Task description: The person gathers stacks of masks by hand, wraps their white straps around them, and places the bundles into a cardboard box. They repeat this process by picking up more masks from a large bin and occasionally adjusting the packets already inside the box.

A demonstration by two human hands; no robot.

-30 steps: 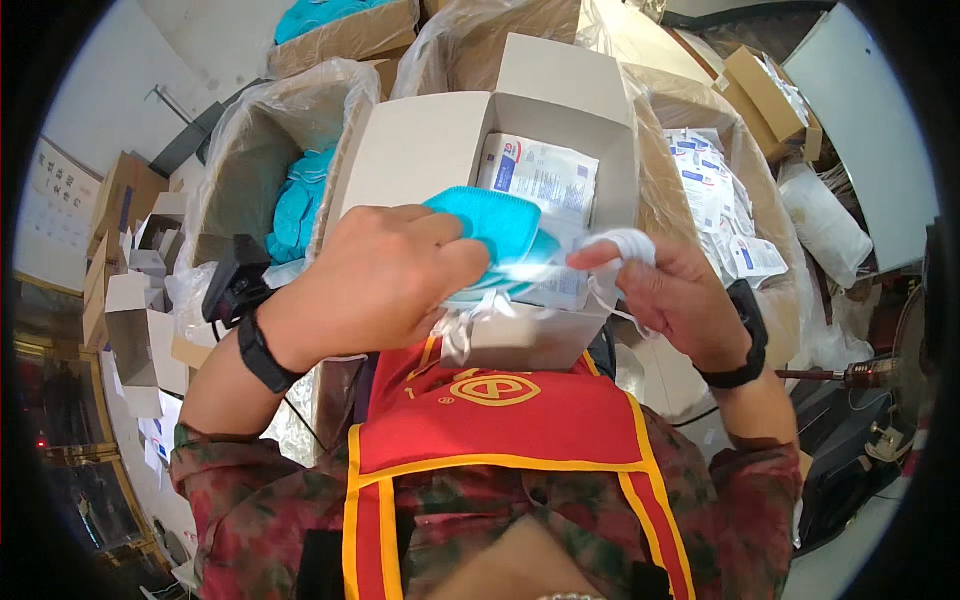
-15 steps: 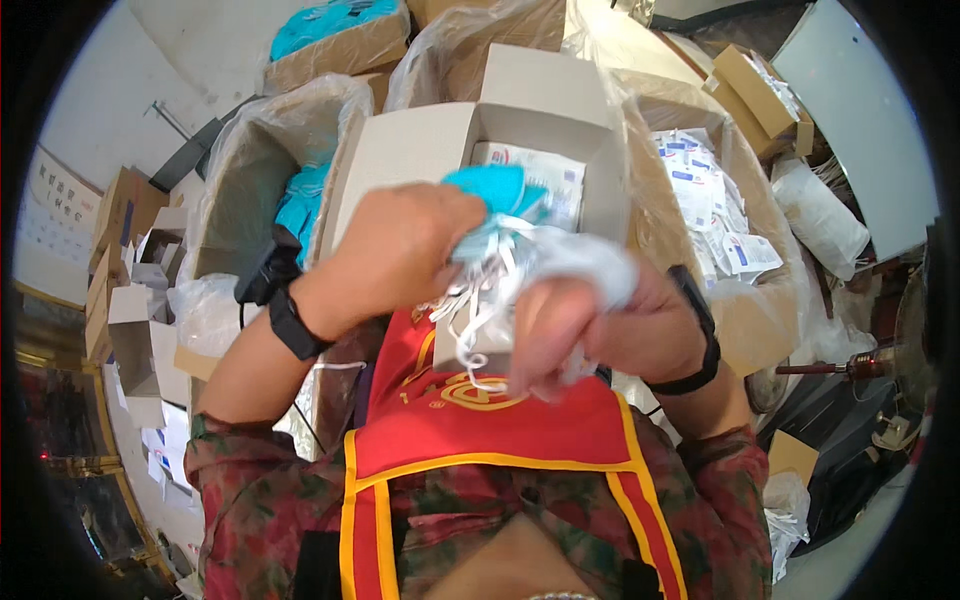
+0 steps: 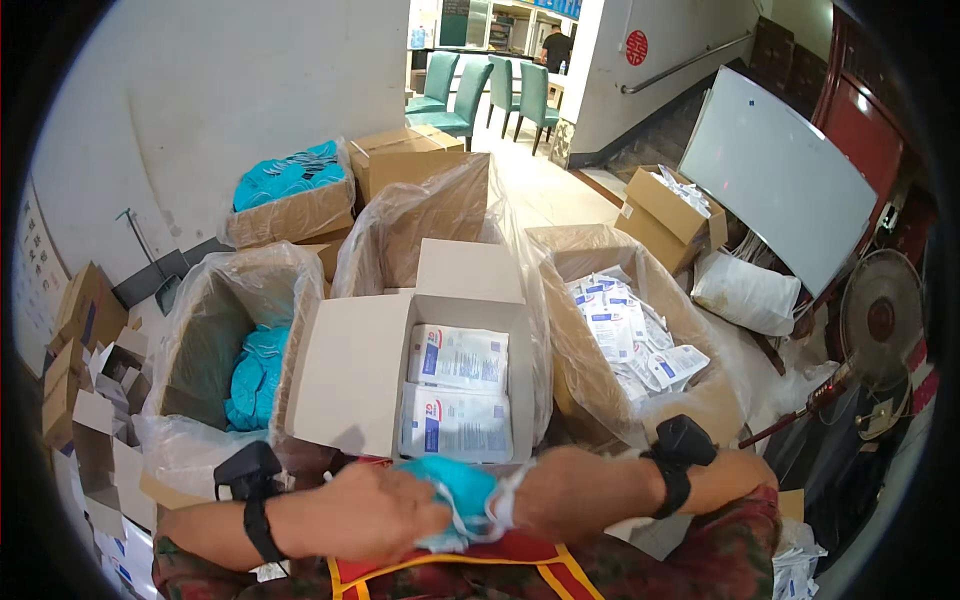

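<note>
Teal face masks with white ear loops are bunched between my hands, just in front of my red apron. My left hand has its fingers closed on their left side. My right hand, slightly blurred, is closed at their right end by the white loops. How many masks there are I cannot tell. Just beyond my hands stands an open cardboard box with its flaps spread. Flat white-and-blue packets lie inside it in two side-by-side piles.
A plastic-lined carton holding loose teal masks stands at left. Another lined carton at right holds white packets. Farther back are a mask-filled box and a box of packets. A fan stands far right.
The view has tilted up, showing the room beyond. My hands now appear lower in the picture, below the box rather than over it. The masks are still between them.
</note>
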